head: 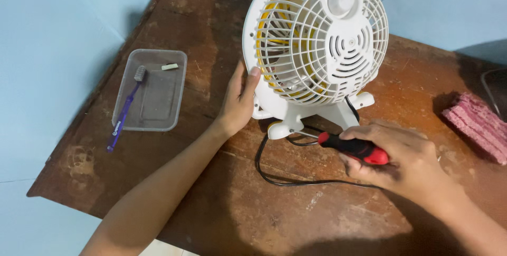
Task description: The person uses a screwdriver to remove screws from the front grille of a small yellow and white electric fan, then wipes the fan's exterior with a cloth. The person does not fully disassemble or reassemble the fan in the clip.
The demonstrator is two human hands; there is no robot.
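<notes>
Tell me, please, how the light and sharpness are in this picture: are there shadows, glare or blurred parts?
Head view: soft, even light; the fan and both hands stay sharp, no glare. Dark shadows lie on the table under the right hand and beside the pink cloth.

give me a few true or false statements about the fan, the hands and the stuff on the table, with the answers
1. The left hand rests on the fan at its grille edge. True.
2. The right hand holds a blue hammer. False: it holds a screwdriver with a red and black handle, tip at the fan's base.
3. A purple toothbrush lies across the clear plastic tray. True.
4. The fan lies flat on its face. False: it stands upright on the wooden table.
5. A pink cloth lies at the table's right. True.
</notes>
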